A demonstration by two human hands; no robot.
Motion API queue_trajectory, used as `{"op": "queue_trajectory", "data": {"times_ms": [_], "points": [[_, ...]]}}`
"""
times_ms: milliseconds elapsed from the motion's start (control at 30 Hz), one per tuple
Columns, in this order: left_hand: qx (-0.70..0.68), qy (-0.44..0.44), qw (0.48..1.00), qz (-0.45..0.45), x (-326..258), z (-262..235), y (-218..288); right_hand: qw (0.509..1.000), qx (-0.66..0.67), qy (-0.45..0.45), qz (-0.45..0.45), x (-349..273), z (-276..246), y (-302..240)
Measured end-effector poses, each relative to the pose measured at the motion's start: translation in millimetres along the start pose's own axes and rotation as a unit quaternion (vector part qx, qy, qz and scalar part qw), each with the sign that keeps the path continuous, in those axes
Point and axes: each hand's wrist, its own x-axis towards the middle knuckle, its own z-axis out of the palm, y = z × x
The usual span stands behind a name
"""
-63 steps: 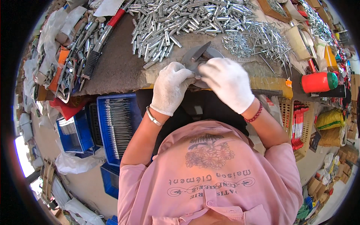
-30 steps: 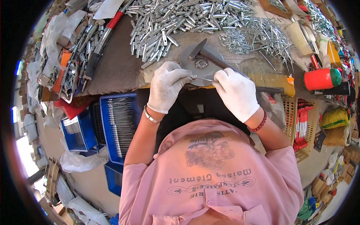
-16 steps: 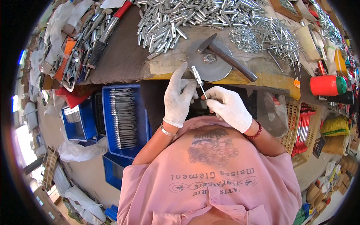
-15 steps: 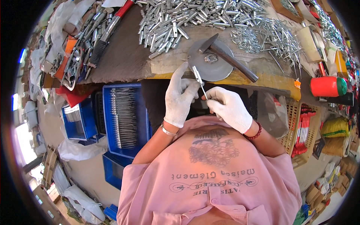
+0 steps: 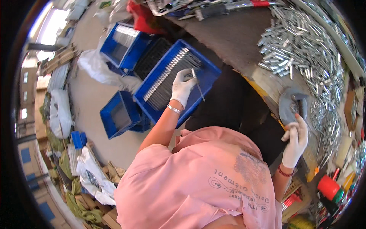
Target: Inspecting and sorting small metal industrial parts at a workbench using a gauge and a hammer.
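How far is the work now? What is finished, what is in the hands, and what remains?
Done: rows of thin metal rods already fill the blue crate. In hand: the left hand holds one thin metal piece over that crate, and the right hand is at the round metal block. Left: a big pile of loose metal parts on the bench.

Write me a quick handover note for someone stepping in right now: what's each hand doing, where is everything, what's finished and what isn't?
Left hand: gloved, pinching a thin metal rod over the blue tray on the floor, which holds a neat row of similar rods.
Right hand: gloved, at the workbench edge, gripping the hammer handle by the round metal block.
Loose metal pieces lie heaped across the bench.
Done: many rods already lie in the tray.
Left: the rod in hand is not yet laid down, and the large pile on the bench looks untouched.
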Motion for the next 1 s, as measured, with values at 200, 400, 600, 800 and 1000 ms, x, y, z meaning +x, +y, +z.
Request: {"op": "queue_trajectory", "data": {"times_ms": [200, 400, 600, 800, 1000], "points": [[0.06, 0.172, 0.983, -0.037, 92.5, -127.8, -138.9, 1.0, -0.005, 0.002, 0.01, 2.7, 7.5, -1.5], [0.216, 0.216, 0.951, -0.043, 138.1, -113.1, -108.4, 0.999, -0.01, 0.028, 0.013, 0.2, 5.0, 2.9], [0.357, 0.301, 0.875, 0.129, 175.8, -158.2, -149.7, 1.0, 0.016, 0.018, -0.005, 2.5, 2.8, 5.4], [0.171, 0.353, 0.896, 0.207, 129.8, -97.0, -82.3, 1.0, 0.018, -0.005, 0.01, 1.9, 10.5, 0.6], [0.166, 0.065, 0.867, 0.465, 18.4, 63.1, 102.0, 0.998, 0.05, -0.023, 0.031, -3.6, 4.2, -2.8]]}}
